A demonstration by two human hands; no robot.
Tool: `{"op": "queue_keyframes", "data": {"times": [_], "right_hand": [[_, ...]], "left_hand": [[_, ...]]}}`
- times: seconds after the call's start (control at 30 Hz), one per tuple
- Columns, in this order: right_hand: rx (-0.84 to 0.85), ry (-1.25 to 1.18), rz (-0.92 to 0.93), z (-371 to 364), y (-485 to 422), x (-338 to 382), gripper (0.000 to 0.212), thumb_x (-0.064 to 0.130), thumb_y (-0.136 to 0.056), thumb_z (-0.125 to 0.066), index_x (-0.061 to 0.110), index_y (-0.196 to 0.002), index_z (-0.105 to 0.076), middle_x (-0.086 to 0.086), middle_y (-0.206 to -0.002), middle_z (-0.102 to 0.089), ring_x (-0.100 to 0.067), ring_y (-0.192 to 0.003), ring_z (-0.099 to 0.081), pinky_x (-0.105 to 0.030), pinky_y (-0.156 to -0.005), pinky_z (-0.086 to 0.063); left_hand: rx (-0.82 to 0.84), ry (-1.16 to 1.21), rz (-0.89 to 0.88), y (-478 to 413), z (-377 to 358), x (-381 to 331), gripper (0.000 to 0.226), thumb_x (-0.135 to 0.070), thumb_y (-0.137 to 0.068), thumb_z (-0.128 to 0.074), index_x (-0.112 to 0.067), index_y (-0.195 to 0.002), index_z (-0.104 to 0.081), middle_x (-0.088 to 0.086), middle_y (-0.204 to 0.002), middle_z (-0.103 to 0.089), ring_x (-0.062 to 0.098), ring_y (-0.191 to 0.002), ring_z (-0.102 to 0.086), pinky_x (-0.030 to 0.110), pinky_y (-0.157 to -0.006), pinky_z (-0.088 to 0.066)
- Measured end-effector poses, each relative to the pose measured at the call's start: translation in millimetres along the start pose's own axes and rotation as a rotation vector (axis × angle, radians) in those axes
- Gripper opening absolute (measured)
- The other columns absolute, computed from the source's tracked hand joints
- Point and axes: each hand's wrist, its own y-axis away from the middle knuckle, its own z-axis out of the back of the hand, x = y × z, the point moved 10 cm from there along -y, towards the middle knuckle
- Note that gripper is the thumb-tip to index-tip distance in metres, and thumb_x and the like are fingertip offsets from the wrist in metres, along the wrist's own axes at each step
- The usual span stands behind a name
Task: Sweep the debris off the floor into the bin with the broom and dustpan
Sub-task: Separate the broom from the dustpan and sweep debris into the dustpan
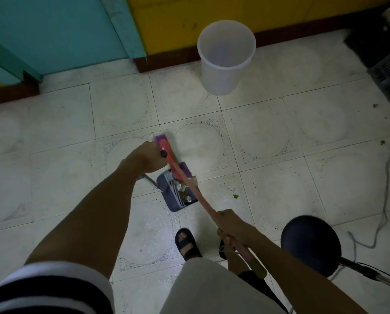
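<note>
Finding: the green scrap (235, 196) lies loose on the floor (280, 132), to the right of the dustpan (170, 203) and just across the broom (198, 197) handle from it. In my judgement this relation governs the coming move.

Left hand (147, 158): fingers curled round the top of the dustpan's upright handle, holding it. The pan sits on the floor below and slightly right of this hand and already holds debris (185, 192).

Right hand (231, 224): wrapped round the broom handle, low on the shaft. The broom's long axis runs from this hand forward and to the left. Its red head with purple bristles (168, 152) lies past the pan's far end, right beside my left hand.

The scrap is nearer my right hand than my left, just ahead of it and slightly to its right. The broom head is on the wrong side of it. As I judge it, the head must come across to the scrap's right and draw leftward into the pan.

The bin (223, 71) stands upright against the wall, ahead and to the right of the pan and well apart from it. Tipping would call for lifting the pan forward-right with my left hand. Whether the pan's mouth faces the scrap I cannot tell.
</note>
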Motion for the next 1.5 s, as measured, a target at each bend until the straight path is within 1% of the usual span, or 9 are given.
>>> {"op": "queue_keyframes", "data": {"times": [0.13, 0.27, 0.43, 0.73, 0.9, 1.03, 1.17, 1.37, 1.5], "right_hand": [[-0.056, 0.032, 0.104, 0, 9, 2, 0.030, 0.027, -0.094, -0.043, 0.012, -0.070, -0.054, -0.004, -0.057, -0.053, -0.014, -0.042, -0.047, -0.026, -0.047, -0.040], [-0.094, -0.032, 0.117, 16, 27, -4, 0.028, 0.016, -0.095, -0.040, 0.007, -0.072, -0.053, -0.012, -0.059, -0.054, -0.012, -0.031, -0.044, -0.017, -0.034, -0.033], [-0.207, -0.052, 0.190, 34, 55, -14, 0.029, 0.015, -0.097, -0.041, 0.007, -0.071, -0.051, -0.008, -0.057, -0.050, -0.010, -0.037, -0.043, -0.021, -0.037, -0.034], [-0.353, -0.301, 0.126, 84, 79, -68, 0.032, 0.019, -0.100, -0.041, 0.006, -0.071, -0.047, -0.012, -0.058, -0.050, -0.014, -0.034, -0.040, -0.017, -0.033, -0.032], [-0.411, -0.291, 0.049, 122, 73, -115, 0.032, 0.019, -0.100, -0.041, 0.002, -0.074, -0.049, -0.014, -0.056, -0.052, -0.017, -0.036, -0.042, -0.019, -0.035, -0.034], [-0.367, -0.221, 0.018, 136, 64, -147, 0.027, 0.016, -0.099, -0.040, 0.001, -0.079, -0.049, -0.012, -0.056, -0.051, -0.016, -0.032, -0.042, -0.020, -0.034, -0.036], [-0.263, -0.147, 0.025, 130, 62, -162, 0.025, 0.013, -0.097, -0.036, -0.003, -0.088, -0.052, -0.012, -0.058, -0.052, -0.016, -0.039, -0.042, -0.022, -0.039, -0.036], [-0.175, -0.217, -0.017, 86, 58, -164, 0.022, 0.010, -0.096, -0.036, 0.004, -0.079, -0.048, -0.011, -0.056, -0.048, -0.015, -0.038, -0.039, -0.020, -0.036, -0.033], [-0.146, -0.197, -0.042, 41, 55, -151, 0.025, 0.011, -0.096, -0.039, 0.004, -0.075, -0.050, -0.008, -0.051, -0.051, -0.014, -0.036, -0.041, -0.020, -0.037, -0.034]], "left_hand": [[0.000, 0.017, -0.054, 4, 5, -6, 0.040, -0.009, -0.091, -0.052, -0.016, -0.054, -0.039, 0.001, -0.054, -0.040, 0.009, -0.049, -0.036, 0.022, -0.047, -0.026], [-0.008, 0.029, -0.032, -5, 1, 13, 0.033, -0.012, -0.084, -0.055, -0.009, -0.055, -0.040, 0.005, -0.054, -0.041, 0.014, -0.048, -0.037, 0.023, -0.048, -0.028], [-0.010, 0.034, -0.023, 5, -8, 27, 0.029, -0.014, -0.081, -0.056, -0.007, -0.057, -0.040, 0.006, -0.055, -0.043, 0.018, -0.051, -0.040, 0.024, -0.053, -0.032], [0.031, -0.073, -0.095, 37, -32, 13, 0.029, -0.011, -0.081, -0.058, -0.007, -0.057, -0.043, 0.008, -0.055, -0.045, 0.017, -0.050, -0.043, 0.023, -0.051, -0.031], [0.000, -0.099, -0.077, 62, -49, 4, 0.025, -0.016, -0.083, -0.059, -0.004, -0.063, -0.049, 0.007, -0.056, -0.047, 0.015, -0.048, -0.043, 0.023, -0.050, -0.033], [0.005, -0.134, -0.040, 83, -76, -1, 0.027, -0.016, -0.081, -0.061, -0.011, -0.059, -0.045, 0.005, -0.057, -0.048, 0.014, -0.050, -0.045, 0.023, -0.051, -0.035], [0.036, -0.120, 0.012, 100, -111, 0, 0.029, -0.017, -0.080, -0.060, -0.014, -0.060, -0.040, 0.004, -0.061, -0.045, 0.015, -0.054, -0.044, 0.024, -0.051, -0.034], [0.018, -0.095, 0.039, 113, -132, 9, 0.030, -0.016, -0.079, -0.061, -0.012, -0.057, -0.040, 0.005, -0.058, -0.047, 0.017, -0.053, -0.044, 0.023, -0.050, -0.033], [-0.004, -0.074, 0.029, 116, -130, 16, 0.033, -0.016, -0.081, -0.060, -0.012, -0.055, -0.039, 0.004, -0.058, -0.045, 0.023, -0.063, -0.050, 0.025, -0.057, -0.036]]}}
